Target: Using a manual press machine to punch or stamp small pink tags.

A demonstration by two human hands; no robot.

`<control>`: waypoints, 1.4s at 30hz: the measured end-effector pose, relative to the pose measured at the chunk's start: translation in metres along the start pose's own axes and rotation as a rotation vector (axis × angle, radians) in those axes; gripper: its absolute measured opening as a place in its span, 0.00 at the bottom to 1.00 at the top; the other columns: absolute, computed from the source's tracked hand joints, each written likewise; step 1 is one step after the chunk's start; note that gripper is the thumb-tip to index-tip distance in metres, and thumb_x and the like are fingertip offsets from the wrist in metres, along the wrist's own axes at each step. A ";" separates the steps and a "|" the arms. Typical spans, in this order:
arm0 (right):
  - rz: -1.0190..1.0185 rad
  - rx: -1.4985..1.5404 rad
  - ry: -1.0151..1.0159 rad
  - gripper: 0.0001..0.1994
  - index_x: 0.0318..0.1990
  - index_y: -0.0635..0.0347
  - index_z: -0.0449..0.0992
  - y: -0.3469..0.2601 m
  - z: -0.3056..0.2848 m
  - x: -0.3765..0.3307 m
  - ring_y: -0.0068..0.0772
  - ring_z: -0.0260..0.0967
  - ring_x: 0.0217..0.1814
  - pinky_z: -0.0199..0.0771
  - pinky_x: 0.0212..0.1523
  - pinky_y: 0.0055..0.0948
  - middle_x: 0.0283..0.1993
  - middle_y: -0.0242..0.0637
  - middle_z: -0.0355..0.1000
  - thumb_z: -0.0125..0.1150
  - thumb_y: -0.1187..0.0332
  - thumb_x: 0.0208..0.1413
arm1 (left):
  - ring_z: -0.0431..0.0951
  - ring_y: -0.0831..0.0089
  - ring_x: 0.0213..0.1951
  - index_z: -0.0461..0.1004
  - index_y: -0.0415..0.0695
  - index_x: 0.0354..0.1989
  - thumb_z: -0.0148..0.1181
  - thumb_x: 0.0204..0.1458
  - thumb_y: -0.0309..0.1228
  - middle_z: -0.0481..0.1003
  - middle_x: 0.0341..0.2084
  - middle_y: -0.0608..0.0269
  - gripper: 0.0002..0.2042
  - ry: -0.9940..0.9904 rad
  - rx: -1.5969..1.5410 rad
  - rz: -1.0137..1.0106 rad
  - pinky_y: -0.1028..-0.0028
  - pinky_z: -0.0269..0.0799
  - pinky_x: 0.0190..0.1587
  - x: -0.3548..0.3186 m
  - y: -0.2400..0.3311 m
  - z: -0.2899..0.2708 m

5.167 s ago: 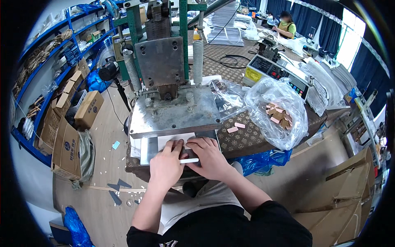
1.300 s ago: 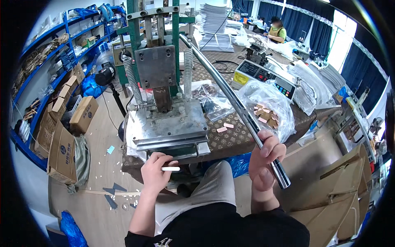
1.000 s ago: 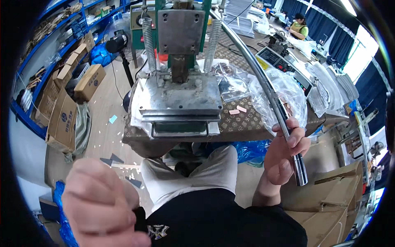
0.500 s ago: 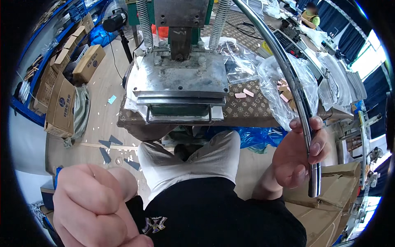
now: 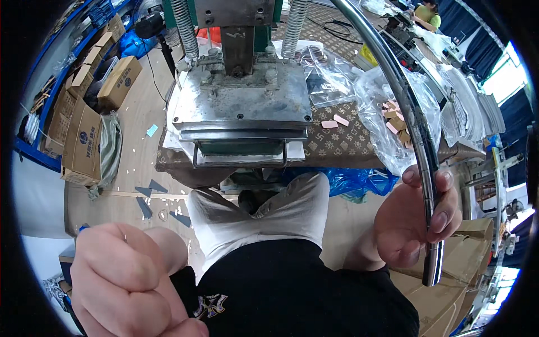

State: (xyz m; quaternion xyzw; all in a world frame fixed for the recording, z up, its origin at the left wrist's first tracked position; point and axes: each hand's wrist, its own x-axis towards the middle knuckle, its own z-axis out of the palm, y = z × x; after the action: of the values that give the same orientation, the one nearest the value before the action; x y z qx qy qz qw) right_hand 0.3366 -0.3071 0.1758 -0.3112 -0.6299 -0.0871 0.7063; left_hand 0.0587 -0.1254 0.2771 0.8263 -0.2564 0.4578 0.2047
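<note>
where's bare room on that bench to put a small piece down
Bare patterned bench top lies between the press plate and the clear bag of small pieces, holding only two pink pieces. Behind, plastic bags crowd it; the lever crosses at right.

Two hands are in sight — the left hand [image 5: 126, 281], balled into a fist low down, and the right hand [image 5: 412, 219], wrapped round the one long metal lever [image 5: 415, 129]. One press [image 5: 242, 101] stands on the table [image 5: 337, 147], with two coil springs, a left spring [image 5: 183, 25] and a right spring [image 5: 294, 22], either side of its ram. Two loose pink tags [image 5: 336, 121] lie on the patterned surface. Two clear plastic bags — one large bag [image 5: 393, 121] holding many small brown pieces, too many to count, and one flatter bag [image 5: 331, 78] behind. At least four cardboard boxes [image 5: 81, 140] sit on the floor at the left. One other person [image 5: 429, 12] is far off.
</note>
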 end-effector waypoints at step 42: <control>-0.064 0.043 0.059 0.17 0.50 0.53 0.70 0.009 0.023 0.012 0.54 0.62 0.73 0.68 0.69 0.49 0.60 0.40 0.73 0.72 0.69 0.58 | 0.80 0.55 0.36 0.79 0.37 0.41 0.53 0.71 0.41 0.80 0.36 0.47 0.18 0.296 0.497 -0.560 0.63 0.74 0.38 -0.184 -0.112 0.129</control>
State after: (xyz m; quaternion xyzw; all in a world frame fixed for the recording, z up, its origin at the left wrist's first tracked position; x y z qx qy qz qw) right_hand 0.3245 -0.2843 0.1840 -0.2730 -0.6201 -0.1051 0.7279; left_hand 0.1282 -0.0679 0.0429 0.8137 0.1294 0.5465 0.1501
